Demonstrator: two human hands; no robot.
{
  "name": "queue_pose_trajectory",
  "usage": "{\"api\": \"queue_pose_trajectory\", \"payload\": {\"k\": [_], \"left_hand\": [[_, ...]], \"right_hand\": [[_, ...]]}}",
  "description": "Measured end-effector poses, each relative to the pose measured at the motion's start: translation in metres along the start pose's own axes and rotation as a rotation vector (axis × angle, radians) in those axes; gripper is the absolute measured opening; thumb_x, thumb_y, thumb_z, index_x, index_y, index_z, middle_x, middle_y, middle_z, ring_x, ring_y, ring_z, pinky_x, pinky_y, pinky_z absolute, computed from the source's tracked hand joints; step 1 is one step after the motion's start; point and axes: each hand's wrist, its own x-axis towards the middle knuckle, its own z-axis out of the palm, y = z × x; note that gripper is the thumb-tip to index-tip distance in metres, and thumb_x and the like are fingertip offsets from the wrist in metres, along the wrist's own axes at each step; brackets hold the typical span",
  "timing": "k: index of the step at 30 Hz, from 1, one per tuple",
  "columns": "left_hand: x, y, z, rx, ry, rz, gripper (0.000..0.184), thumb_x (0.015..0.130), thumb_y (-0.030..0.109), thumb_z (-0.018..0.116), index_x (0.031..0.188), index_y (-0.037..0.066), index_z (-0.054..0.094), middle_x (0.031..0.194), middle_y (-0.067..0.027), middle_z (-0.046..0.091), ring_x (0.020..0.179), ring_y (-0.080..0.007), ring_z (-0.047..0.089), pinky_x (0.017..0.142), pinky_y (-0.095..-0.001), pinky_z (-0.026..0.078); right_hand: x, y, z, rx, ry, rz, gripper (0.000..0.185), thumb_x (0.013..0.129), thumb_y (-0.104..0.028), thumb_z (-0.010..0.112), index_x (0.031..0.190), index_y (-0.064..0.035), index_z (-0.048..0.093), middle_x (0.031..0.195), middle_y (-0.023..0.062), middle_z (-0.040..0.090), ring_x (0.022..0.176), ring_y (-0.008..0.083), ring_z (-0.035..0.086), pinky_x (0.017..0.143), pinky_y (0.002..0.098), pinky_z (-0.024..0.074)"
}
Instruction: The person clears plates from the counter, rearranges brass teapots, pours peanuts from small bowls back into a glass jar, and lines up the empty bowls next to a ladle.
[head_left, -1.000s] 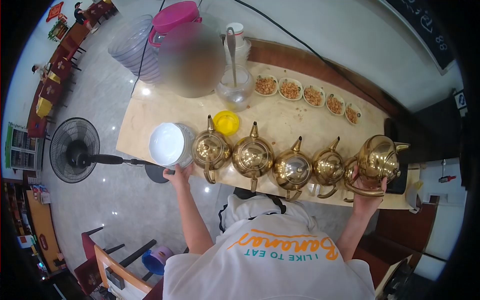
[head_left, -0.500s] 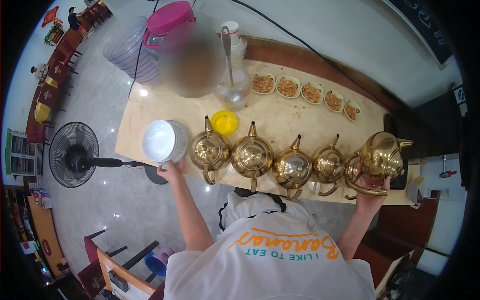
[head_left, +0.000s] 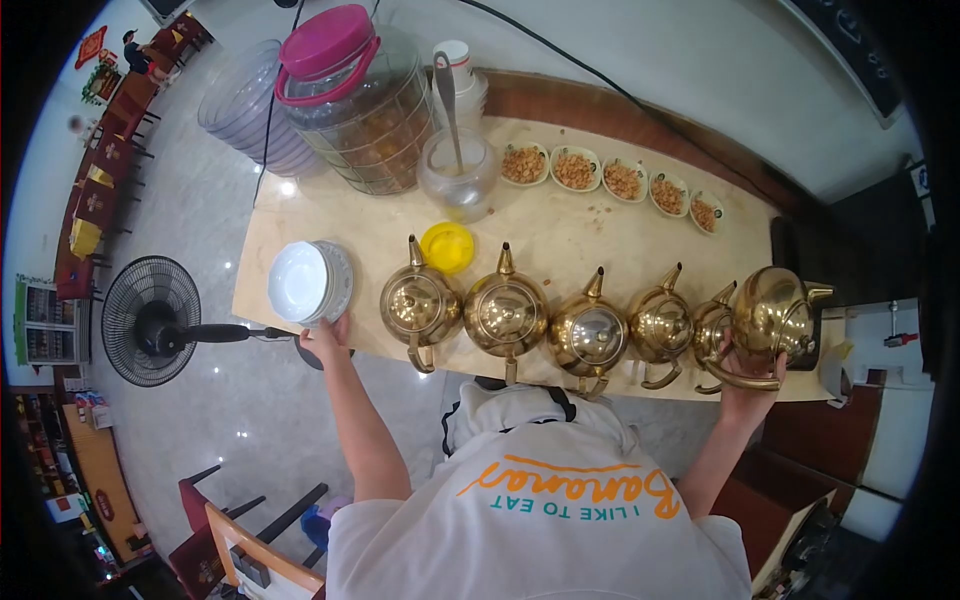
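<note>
At the table's left front edge, my left hand (head_left: 328, 336) grips the near side of a stack of white bowls (head_left: 298, 282). My right hand (head_left: 748, 392) is wrapped round the handle of a gold teapot (head_left: 774, 312), which is raised and tilted, its spout pointing right. The lifted pot partly covers another gold teapot (head_left: 711, 328) beside it. More gold teapots (head_left: 505, 312) stand in a row along the front edge, spouts facing away from me. A yellow dish (head_left: 447, 247) lies behind the leftmost teapots.
Small dishes of brown bits (head_left: 574, 169) line the table's back. A glass jar with a ladle (head_left: 458, 175) stands beside a large pink-lidded jar (head_left: 360, 120). Clear tubs (head_left: 245, 105) are stacked at the far left. A standing fan (head_left: 152, 320) is left of the table.
My left hand and the bowls have shifted left. The teapot in my right hand has moved right, showing more of the teapot beside it.
</note>
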Motion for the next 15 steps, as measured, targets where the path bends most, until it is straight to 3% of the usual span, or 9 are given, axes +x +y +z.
{"api": "queue_pose_trajectory", "payload": {"k": [5,11,15], "left_hand": [[-0.006,0.000,-0.004,0.028,-0.035,-0.021,0.048,0.082,-0.002,0.051,0.113,0.012,0.016,0.104,-0.0251,0.045,0.074,-0.0371,0.062,0.063,-0.0436,0.058],[-0.007,-0.006,-0.014,0.077,-0.044,0.016,0.049,0.084,0.001,0.051,0.114,0.013,0.015,0.105,-0.0258,0.045,0.076,-0.0338,0.062,0.064,-0.0418,0.058],[-0.021,-0.008,-0.018,0.130,-0.058,-0.031,0.046,0.085,0.013,0.054,0.113,0.012,0.017,0.103,-0.0224,0.047,0.077,-0.0313,0.061,0.063,-0.0408,0.056]], "right_hand": [[0.007,0.003,-0.007,-0.054,-0.072,0.025,0.060,0.084,-0.037,0.053,0.130,-0.0050,0.032,0.129,0.0232,0.034,0.117,0.0441,0.035,0.096,0.0494,0.0350],[0.005,0.001,-0.002,-0.054,-0.004,0.013,0.060,0.084,-0.038,0.053,0.130,-0.0046,0.033,0.129,0.0230,0.034,0.117,0.0438,0.036,0.093,0.0480,0.0374],[0.010,-0.003,-0.011,-0.017,-0.016,0.024,0.060,0.084,-0.038,0.054,0.129,-0.0045,0.034,0.130,0.0226,0.033,0.118,0.0428,0.036,0.092,0.0466,0.0381]]}}
